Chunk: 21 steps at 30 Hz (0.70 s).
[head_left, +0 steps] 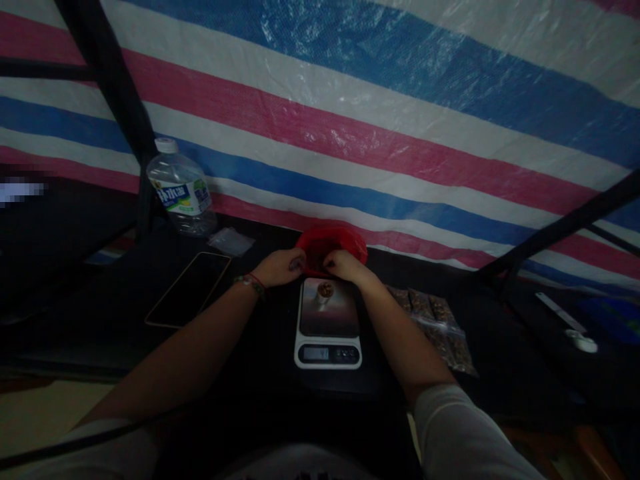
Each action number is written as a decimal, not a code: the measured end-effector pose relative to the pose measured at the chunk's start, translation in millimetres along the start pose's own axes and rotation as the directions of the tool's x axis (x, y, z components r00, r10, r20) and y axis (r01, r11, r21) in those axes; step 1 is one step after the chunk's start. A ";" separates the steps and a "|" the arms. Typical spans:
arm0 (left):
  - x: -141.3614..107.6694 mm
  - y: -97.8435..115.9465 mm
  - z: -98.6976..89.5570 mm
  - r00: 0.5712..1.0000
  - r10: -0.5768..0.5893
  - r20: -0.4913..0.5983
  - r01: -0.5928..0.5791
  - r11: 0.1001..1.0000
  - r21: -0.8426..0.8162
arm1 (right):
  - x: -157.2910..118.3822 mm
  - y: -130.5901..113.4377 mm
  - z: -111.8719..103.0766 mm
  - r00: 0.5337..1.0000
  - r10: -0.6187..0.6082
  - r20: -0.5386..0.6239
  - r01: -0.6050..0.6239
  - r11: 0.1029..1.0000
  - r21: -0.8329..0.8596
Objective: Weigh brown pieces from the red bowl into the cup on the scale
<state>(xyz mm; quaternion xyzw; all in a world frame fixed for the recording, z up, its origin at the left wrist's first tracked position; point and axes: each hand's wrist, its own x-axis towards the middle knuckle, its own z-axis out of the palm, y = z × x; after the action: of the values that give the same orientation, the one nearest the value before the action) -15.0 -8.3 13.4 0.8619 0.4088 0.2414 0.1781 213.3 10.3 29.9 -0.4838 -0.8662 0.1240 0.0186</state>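
A red bag [354,241] lies behind a white digital scale [329,320], its mouth open. My left hand [283,267] is at the bag's left edge, fingers closed on the red plastic. Over the bag's opening is my right hand [345,265], fingers bent together; what they hold, if anything, is too dark to tell. A small cup [325,293] with brown pieces in it stands on the scale's metal plate. The scale's display is lit, but its figures are hard to read. Small clear bags of brown pieces [440,327] lie beside my right forearm.
At the left, a phone [190,290] lies flat, with clear plastic bags [231,241] and a large clear bottle [181,190] behind it. A striped sheet [320,133] hangs behind the black surface. Dark frame bars slant at both sides. A white object [580,341] lies far right.
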 end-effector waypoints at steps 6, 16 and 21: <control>0.1 -2.2 1.5 1.000 -0.006 0.003 0.006 1.000 -0.027 | -5.8 5.1 -6.0 0.994 0.025 -0.107 -0.022 0.999 0.030; 0.5 3.0 -1.5 0.999 -0.009 0.031 0.010 1.000 -0.021 | -8.1 -6.3 -2.7 0.999 -0.030 -0.044 0.031 0.999 0.037; 0.6 6.3 -2.0 0.999 0.008 0.036 -0.006 0.999 -0.035 | 3.0 -15.7 -0.7 0.995 -0.095 -0.028 0.096 0.994 0.043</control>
<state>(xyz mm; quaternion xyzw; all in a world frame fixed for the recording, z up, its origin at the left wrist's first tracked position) -11.9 -11.4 18.4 0.8643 0.3982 0.2335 0.1996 198.7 5.1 34.0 -0.4426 -0.8851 0.1361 0.0463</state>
